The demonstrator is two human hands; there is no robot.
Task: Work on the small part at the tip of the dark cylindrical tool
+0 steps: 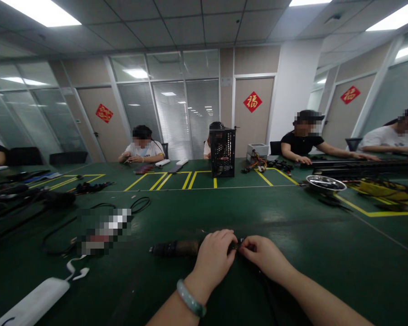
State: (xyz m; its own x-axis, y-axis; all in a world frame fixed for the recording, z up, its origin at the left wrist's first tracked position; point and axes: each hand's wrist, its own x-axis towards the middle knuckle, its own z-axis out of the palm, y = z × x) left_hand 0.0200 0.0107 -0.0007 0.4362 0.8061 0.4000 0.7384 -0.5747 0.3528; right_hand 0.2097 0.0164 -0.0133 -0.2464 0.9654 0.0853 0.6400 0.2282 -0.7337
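Note:
An electric screwdriver (182, 248), dark with a brownish middle, lies on the green table with its tip toward the left. My left hand (215, 254) is closed round its rear end, hiding that part. Close against it, my right hand (263, 254) pinches a small dark piece at the tool's back end; it looks like the cable's plug, but the fingers cover most of it. A dark cable (268, 286) runs from under my right hand toward the front edge of the view.
At the left lie a white power strip (37, 301) and a blurred-out object with a black cord (59, 249). Dark cables (51, 199) pile up further left. Across the table stand a black computer case (222, 151), a power supply (257, 150) and a metal bowl (326, 183). Several people sit opposite.

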